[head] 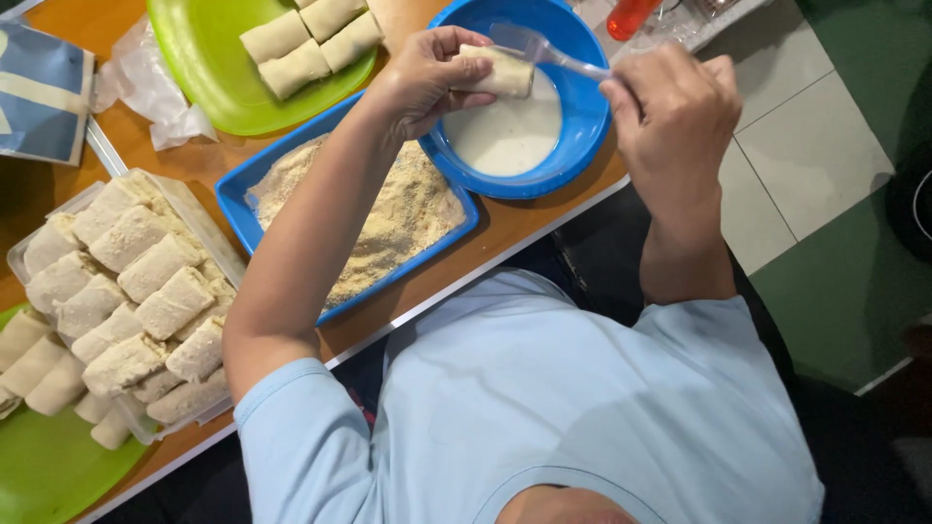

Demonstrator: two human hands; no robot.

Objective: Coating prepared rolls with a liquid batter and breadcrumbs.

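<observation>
My left hand (427,73) holds a pale rolled wrap (500,73) over a round blue bowl (582,126) of white batter (505,131). My right hand (670,107) grips a clear plastic fork (553,53) whose tip reaches the roll above the batter. Just left of the bowl lies a blue rectangular tray (238,199) filled with tan breadcrumbs (388,223); my left forearm crosses over it.
A green plate (204,68) with uncoated rolls (306,44) sits at the back. A clear container (228,257) of several crumbed rolls (126,291) stands at the left, beside another green plate (49,466) with plain rolls (34,364). A red bottle (631,15) stands beyond the bowl.
</observation>
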